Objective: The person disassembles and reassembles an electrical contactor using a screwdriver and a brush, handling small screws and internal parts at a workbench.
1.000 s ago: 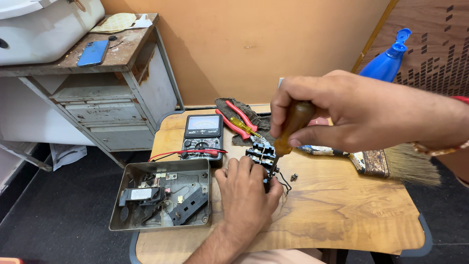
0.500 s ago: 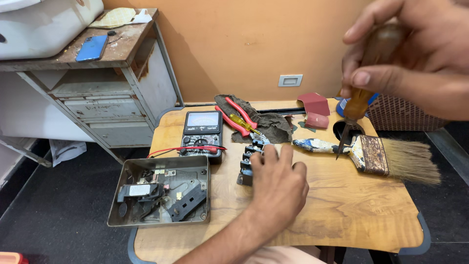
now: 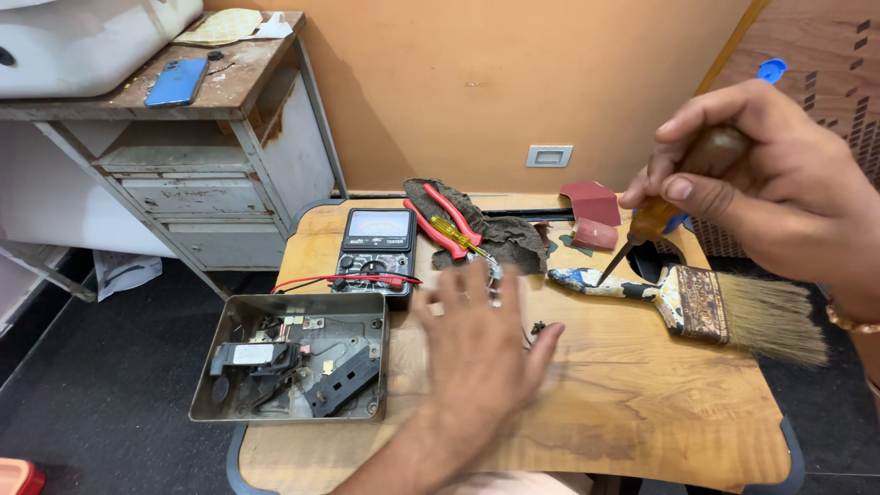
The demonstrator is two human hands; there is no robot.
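An open grey metal box on the table holds a black switch mechanism. The left hand rests beside it, fingers spread open. The right hand grips a screwdriver, fingers closed.

Your wooden counter has rounded corners. At its near left sits an open grey metal box. A black multimeter with a red lead lies just beyond it. Red-handled pliers rest on a dark rag at the far middle. A wide paintbrush lies at the right.
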